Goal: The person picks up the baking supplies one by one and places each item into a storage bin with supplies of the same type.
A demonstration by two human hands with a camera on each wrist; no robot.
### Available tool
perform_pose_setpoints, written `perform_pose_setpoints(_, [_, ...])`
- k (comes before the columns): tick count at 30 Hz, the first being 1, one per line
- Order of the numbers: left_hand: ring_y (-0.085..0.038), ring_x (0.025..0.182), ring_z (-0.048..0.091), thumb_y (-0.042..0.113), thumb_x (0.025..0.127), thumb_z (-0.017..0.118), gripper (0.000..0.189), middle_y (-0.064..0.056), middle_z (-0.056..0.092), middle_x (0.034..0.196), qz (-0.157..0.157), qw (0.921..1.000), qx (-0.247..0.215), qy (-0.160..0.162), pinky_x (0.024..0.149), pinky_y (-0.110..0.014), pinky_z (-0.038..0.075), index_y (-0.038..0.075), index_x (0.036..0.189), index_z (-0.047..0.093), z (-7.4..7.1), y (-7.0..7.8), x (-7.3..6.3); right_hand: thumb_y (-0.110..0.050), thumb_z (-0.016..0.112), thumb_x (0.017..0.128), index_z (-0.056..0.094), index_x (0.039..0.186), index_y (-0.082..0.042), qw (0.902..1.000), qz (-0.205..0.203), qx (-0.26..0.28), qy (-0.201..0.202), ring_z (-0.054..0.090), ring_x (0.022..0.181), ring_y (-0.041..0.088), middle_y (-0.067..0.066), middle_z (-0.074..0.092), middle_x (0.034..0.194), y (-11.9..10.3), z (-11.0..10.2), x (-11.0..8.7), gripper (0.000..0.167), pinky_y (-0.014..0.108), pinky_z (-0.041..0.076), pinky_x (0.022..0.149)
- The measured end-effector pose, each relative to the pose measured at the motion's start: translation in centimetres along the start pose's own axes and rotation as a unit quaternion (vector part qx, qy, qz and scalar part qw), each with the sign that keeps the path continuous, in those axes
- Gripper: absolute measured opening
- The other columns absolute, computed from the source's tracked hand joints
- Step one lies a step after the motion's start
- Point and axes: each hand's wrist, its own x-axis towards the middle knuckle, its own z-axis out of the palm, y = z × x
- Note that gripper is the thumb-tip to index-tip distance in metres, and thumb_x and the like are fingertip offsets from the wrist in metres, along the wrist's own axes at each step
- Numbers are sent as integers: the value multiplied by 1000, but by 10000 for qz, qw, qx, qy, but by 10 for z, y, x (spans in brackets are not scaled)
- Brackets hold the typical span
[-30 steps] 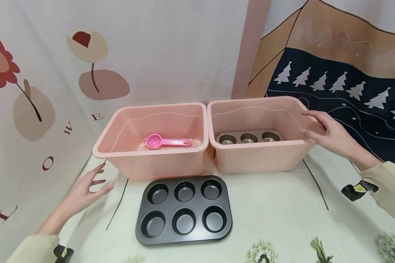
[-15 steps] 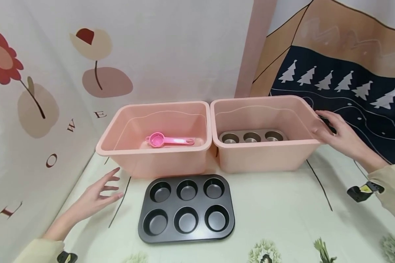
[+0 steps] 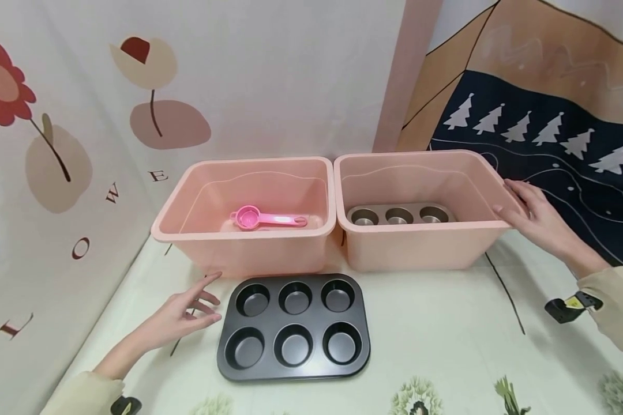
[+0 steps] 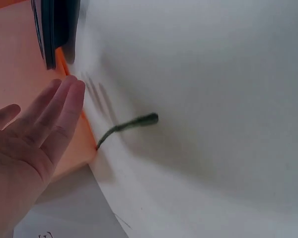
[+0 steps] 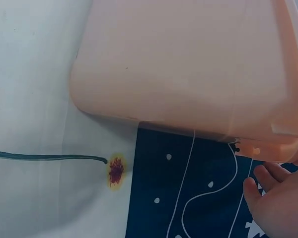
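A dark grey muffin pan (image 3: pixel 294 328) lies on the pale cloth in front of two pink plastic bins. My left hand (image 3: pixel 179 317) hovers just left of the pan, fingers loosely extended and touching nothing; the left wrist view shows the pan's dark edge (image 4: pixel 50 34) beyond the fingertips. At the right end of the right bin (image 3: pixel 420 248), my right hand (image 3: pixel 542 222) grips the rim, with the thumb over the inside and the fingers outside. In the right wrist view, its fingers (image 5: pixel 265 176) curl beneath the rim.
Inside the left bin (image 3: pixel 244 253) lies a pink measuring spoon (image 3: pixel 270 219). A smaller metallic muffin pan (image 3: pixel 401 208) sits in the right bin, its lower part hidden by the front wall. Printed cloth (image 3: pixel 291 75) hangs behind the bins.
My left hand has moved right, toward the dark muffin pan. My right hand has settled onto the right bin's rim. The view has shifted slightly; bins and pan look unmoved.
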Motion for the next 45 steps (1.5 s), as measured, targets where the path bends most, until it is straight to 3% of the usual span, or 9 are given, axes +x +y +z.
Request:
perform_pose_setpoints(11, [-12,76,64,9,86,74,72,-9,62,94,70,9944,-643,-830,62,-30,56,-5,144,32,16,1,1,-32,42,102,0,154,-2,9981,254,466,-307,15,132,58,34,6,153,3,7,-3,74,76,16,98])
perform_pose_setpoints(16, [-21,79,67,4,88,69,75,-19,56,100,-399,9781,-1645,-1213,65,-38,58,-2,148,25,17,-5,-1,-33,42,102,-1,154,-3,9981,308,451,-285,19,132,57,33,9,153,2,7,-2,74,75,19,98])
perform_pose_setpoints(21, [-28,93,66,-1,89,64,83,-26,54,111,-790,9515,-2456,-1673,78,-40,56,9,154,12,15,-14,1,-35,42,102,3,155,-4,9977,346,572,-81,20,133,55,31,12,154,3,8,-3,73,72,20,100])
perform_pose_setpoints(25, [-30,108,61,-6,91,59,85,-29,48,130,-709,9246,-3213,-1921,89,-38,52,14,155,7,17,-22,1,-34,43,102,5,156,-6,9965,303,777,76,20,134,53,29,13,154,5,11,-3,71,71,20,101])
perform_pose_setpoints(30, [-34,126,48,-19,92,43,84,-22,38,145,-183,8544,-4665,-2282,102,-41,42,13,155,-3,27,-31,0,-32,44,102,5,156,-6,9959,288,857,97,19,134,53,28,12,155,4,13,-6,71,71,20,101])
perform_pose_setpoints(32, [-35,126,47,-21,92,39,84,-19,40,145,-87,8350,-4997,-2302,104,-42,39,14,155,-4,31,-31,-2,-32,44,102,4,156,-7,9957,290,878,76,20,134,53,28,12,155,3,14,-5,72,71,21,100])
perform_pose_setpoints(34, [-32,123,50,-20,92,40,84,-16,43,142,-121,8326,-5086,-2190,104,-40,39,17,156,-1,33,-30,-4,-32,45,101,5,156,-7,9953,305,912,82,20,134,53,28,13,155,2,15,-5,72,71,21,100])
perform_pose_setpoints(42, [-25,118,54,-16,93,46,79,-18,50,135,-27,8688,-4678,-1622,99,-34,44,11,155,5,36,-16,4,-31,46,101,5,156,-10,9936,509,1000,153,21,134,51,25,12,156,4,16,-8,72,69,22,102])
perform_pose_setpoints(45, [-24,115,55,-14,91,49,79,-19,49,135,-58,8778,-4551,-1492,96,-32,46,10,155,9,35,-13,8,-31,47,100,7,156,-12,9935,497,1000,204,24,134,47,24,14,156,6,16,-7,71,50,27,109])
